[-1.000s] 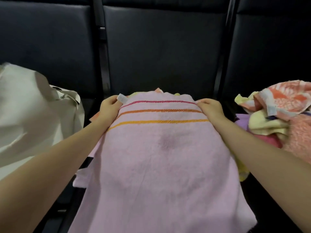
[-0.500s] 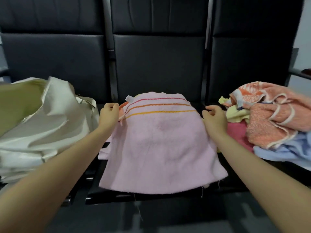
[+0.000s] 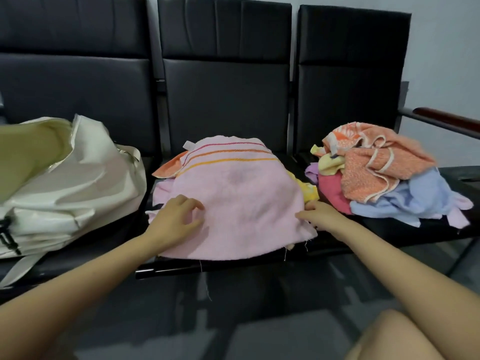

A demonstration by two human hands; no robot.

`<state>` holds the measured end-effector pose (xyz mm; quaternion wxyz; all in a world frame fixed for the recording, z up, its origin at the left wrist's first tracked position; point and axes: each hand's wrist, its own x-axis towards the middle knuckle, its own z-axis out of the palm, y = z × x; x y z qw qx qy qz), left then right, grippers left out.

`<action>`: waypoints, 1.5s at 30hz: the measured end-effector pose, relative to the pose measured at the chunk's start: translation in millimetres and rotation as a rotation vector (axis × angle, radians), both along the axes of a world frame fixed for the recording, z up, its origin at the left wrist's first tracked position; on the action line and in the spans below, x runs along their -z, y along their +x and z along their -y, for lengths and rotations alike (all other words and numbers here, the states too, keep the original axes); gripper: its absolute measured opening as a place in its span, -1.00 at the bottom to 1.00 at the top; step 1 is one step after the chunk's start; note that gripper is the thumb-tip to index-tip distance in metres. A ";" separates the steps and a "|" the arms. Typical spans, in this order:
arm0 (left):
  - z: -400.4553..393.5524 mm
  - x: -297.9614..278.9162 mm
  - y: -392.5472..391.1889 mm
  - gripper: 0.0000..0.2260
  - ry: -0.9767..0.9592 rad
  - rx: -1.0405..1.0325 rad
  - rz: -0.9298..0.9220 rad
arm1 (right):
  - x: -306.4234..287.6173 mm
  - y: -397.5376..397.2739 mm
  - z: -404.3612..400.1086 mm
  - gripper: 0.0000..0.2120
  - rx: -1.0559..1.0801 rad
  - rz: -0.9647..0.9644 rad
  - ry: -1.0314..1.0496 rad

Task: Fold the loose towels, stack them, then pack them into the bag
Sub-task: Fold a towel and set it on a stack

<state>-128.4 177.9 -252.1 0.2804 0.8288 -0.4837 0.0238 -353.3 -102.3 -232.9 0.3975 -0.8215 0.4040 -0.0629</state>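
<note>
Black seats (image 3: 226, 100), pink towel (image 3: 233, 201) now flat on middle stack w/ far corners let go, L hand (image 3: 174, 222) relaxed on top, R hand (image 3: 322, 213) pinching near-right edge, bag (image 3: 78, 183) left, loose pile (image 3: 384, 172) right, so probably another fold next.

pink towel (image 3: 233, 201) on seat, hands at edges

Fuzzy matt terry pink towel (image 3: 233, 198), glossy smooth cream bag (image 3: 78, 183), black leather-like padded seats (image 3: 226, 100), polished wooden armrest (image 3: 446, 120).
</note>
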 end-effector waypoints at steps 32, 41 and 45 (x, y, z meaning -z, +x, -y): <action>-13.0 31.1 -27.4 -0.73 -0.083 0.352 0.285 | 11.7 -2.0 -87.2 -0.47 -0.813 -0.015 -0.908; 6.9 -3.9 -16.1 -0.52 -0.092 0.021 0.404 | 5.3 34.9 -98.6 -0.77 -0.700 -0.070 -0.971; 8.9 -29.5 1.7 -0.54 -0.056 0.044 0.567 | -15.4 39.8 -76.4 -0.70 -0.519 -0.117 -0.849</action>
